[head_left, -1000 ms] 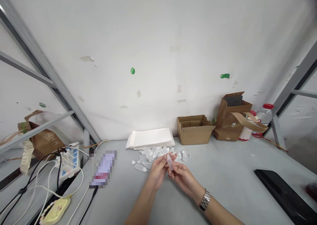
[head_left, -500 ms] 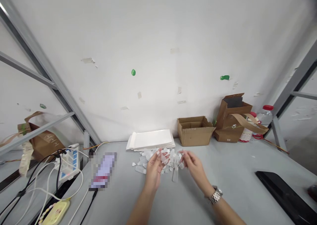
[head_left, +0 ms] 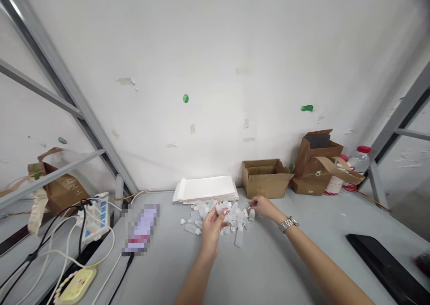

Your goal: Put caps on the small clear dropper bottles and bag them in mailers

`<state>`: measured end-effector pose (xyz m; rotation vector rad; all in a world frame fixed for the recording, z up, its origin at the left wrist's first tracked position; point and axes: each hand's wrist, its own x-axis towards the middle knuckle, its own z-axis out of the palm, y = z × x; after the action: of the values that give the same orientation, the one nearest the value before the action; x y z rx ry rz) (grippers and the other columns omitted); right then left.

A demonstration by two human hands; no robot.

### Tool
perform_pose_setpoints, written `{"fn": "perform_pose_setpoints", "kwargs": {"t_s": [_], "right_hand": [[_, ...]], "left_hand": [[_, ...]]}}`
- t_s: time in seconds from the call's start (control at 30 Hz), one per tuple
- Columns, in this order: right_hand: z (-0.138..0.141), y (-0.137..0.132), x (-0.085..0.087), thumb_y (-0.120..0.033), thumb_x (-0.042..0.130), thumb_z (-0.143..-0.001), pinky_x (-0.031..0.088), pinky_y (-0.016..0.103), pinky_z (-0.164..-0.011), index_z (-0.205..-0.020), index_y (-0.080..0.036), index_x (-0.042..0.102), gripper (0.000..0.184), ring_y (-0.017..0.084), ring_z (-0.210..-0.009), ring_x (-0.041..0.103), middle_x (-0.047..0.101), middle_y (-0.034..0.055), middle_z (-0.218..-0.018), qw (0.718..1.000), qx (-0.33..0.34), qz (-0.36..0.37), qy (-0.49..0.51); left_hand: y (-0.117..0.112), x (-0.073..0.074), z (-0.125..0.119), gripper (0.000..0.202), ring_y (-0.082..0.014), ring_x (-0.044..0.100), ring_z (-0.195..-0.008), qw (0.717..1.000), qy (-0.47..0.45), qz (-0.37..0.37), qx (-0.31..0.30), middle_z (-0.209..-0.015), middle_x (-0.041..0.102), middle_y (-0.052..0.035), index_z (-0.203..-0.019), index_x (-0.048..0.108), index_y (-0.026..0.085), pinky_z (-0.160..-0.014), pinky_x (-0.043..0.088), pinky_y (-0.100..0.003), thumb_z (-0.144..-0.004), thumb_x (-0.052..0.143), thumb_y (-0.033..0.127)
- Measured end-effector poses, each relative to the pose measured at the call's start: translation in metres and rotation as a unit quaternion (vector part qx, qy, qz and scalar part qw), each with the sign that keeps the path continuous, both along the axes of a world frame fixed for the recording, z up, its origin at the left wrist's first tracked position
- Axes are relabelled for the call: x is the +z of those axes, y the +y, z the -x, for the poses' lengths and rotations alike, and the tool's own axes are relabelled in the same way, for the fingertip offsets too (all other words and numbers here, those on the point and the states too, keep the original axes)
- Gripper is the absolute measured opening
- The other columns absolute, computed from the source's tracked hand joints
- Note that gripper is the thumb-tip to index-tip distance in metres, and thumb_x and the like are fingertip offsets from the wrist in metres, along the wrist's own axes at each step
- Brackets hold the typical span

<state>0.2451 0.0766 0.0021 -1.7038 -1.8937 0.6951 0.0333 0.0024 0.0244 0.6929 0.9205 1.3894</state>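
Observation:
A loose pile of small translucent plastic pieces (head_left: 239, 235), some shaped like flat tubes, lies on the grey table. My left hand (head_left: 211, 229) is at the front of the pile, fingers curled round a translucent plastic piece (head_left: 222, 208); its exact kind is too blurred to tell. At the pile's right edge, my right hand (head_left: 265, 208) has its fingertips pinched together just above the table. What sits between those fingertips is too small to make out. A silver watch (head_left: 288, 224) is on the right wrist.
Behind the pile lies a stack of white flat sheets or envelopes (head_left: 206, 188). An open cardboard box (head_left: 267, 184) and a brown paper bag (head_left: 309, 179) stand along the wall. A phone (head_left: 143, 229) and cabled power strip (head_left: 96, 220) are left; a black object (head_left: 386, 264) lies right.
My right hand has moved a little back and right, to the edge of the pile. The left hand stays over the pile with plastic in its fingers. The view has shifted slightly.

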Motion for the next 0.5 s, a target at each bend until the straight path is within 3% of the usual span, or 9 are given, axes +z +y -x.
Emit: {"fn": "perform_pose_setpoints", "kwargs": {"t_s": [0.23, 0.5], "right_hand": [[-0.0016, 0.0058, -0.0086, -0.025, 0.069, -0.058, 0.038, 0.026, -0.060, -0.068, -0.014, 0.066, 0.014, 0.019, -0.069, 0.059, 0.068, 0.0068, -0.072, 1.000, -0.001, 0.022, -0.012], [0.0002, 0.0045, -0.0085, -0.021, 0.065, -0.059, 0.037, 0.026, -0.058, -0.061, -0.016, 0.064, 0.006, 0.017, -0.064, 0.057, 0.066, 0.0041, -0.066, 1.000, 0.006, 0.009, 0.023]], "left_hand": [[0.0033, -0.0066, -0.0015, 0.038, -0.0222, 0.062, -0.088, 1.000, 0.025, 0.002, 0.001, -0.095, 0.067, -0.0109, -0.086, 0.067, 0.014, -0.055, 0.049, -0.022, -0.055, 0.078, 0.034], [0.0042, -0.0090, -0.0012, 0.039, -0.0215, 0.061, -0.088, 0.999, 0.041, 0.004, 0.004, -0.094, 0.068, -0.0087, -0.092, 0.069, 0.016, -0.056, 0.048, -0.022, -0.057, 0.076, 0.033]]}}
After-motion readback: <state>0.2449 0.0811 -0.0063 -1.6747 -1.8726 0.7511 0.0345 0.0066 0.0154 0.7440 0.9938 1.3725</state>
